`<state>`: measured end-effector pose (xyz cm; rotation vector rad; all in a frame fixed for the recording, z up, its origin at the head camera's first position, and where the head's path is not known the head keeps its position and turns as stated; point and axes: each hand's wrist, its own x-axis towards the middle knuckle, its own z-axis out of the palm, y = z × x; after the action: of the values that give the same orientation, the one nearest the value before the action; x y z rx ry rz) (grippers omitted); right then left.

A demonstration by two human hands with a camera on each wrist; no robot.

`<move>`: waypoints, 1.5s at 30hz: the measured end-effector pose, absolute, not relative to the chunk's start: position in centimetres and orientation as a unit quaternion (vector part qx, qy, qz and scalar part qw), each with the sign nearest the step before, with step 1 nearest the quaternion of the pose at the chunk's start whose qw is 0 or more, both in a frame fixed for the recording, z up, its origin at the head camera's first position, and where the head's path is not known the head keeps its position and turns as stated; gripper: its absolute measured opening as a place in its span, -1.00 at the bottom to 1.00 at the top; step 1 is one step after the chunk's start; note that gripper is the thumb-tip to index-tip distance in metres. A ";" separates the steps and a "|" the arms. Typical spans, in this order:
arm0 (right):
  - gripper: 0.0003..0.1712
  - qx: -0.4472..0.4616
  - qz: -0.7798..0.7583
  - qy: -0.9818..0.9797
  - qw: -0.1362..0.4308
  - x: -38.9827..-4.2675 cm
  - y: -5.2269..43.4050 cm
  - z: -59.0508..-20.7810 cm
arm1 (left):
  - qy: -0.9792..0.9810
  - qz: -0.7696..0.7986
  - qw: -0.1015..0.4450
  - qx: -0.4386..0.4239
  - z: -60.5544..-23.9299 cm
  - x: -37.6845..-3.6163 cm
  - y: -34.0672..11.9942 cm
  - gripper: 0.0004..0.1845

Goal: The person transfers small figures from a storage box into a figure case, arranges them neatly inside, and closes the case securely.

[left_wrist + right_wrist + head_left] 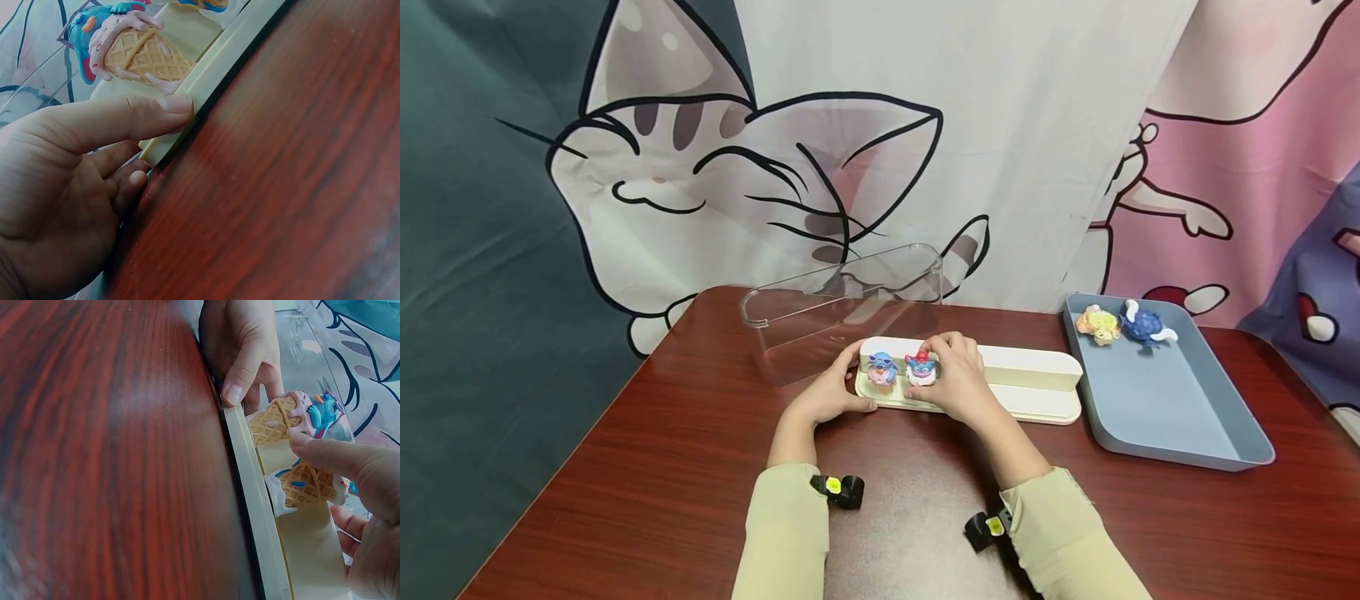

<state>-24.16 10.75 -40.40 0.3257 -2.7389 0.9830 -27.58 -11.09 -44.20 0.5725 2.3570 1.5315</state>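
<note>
We are steadying the cream tray [1037, 392] at its left end with our left hand [831, 392] — thumb pressing its rim — while our right hand [958, 375] is pinching the red-topped cone figure [921, 367] beside the blue cone figure [882, 367].

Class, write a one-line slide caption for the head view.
Right hand sets a toy on a cream tray; left hand steadies it.

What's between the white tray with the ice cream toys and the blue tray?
Only bare brown table. In the head view, the white tray and the blue tray sit side by side with a thin strip of tabletop between them.
</note>
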 end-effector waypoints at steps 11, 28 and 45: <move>-0.34 0.112 0.332 -0.931 0.104 -24.3 10.9 -40.1 | 0.814 0.529 0.138 0.198 -43.9 -27.8 -11.0 0.08; -0.12 0.071 0.410 -0.903 0.101 -26.6 18.5 -34.2 | 0.807 0.548 0.135 0.176 -44.6 -27.0 -11.2 0.08; -0.22 -0.060 0.345 -0.937 0.016 -30.3 35.7 -32.9 | 0.809 0.540 0.142 0.183 -44.2 -27.4 -11.1 0.09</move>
<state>-30.34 35.72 -32.93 -0.1864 -2.9135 1.0730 -27.38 -11.06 -44.17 0.5280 2.3361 1.5579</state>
